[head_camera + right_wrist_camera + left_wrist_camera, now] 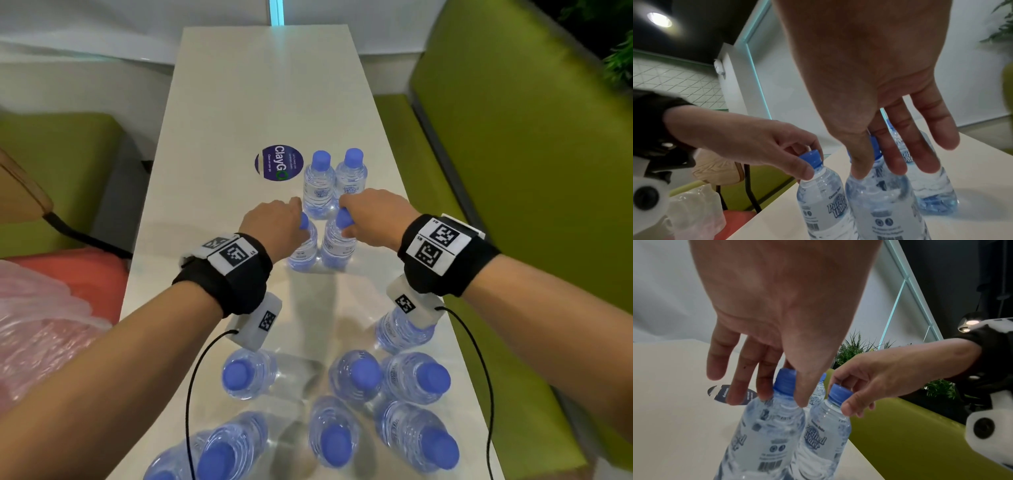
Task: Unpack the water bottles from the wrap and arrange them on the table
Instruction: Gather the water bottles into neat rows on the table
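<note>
- At the lower left of the head view a crumpled, translucent pink plastic bag lies over something red, beside a smooth green seat.
- The long table runs up the centre, its pale top glossy enough to mirror the bottles; a round dark sticker lies flat near mid-frame.
- The left hand, just left of centre, pinches the blue cap and neck of the left bottle, thumb on one side and fingertips on the other; the left wrist view shows the other fingers hanging straight.
- The right hand grips the cap of the right bottle the same way, thumb tip at the neck; both bottles stand upright, touching each other.
- Just above them in the frame stand two placed bottles, clear ribbed plastic with blue screw caps and printed labels.
- Across the bottom of the frame a cluster of bottles stands close together, caps seen from above.
- A wide green bench fills the right side.
- The wrist views add what the head view hides: the barcode and label print, a wooden chair back beside the table, and leafy plants behind the bench.
</note>
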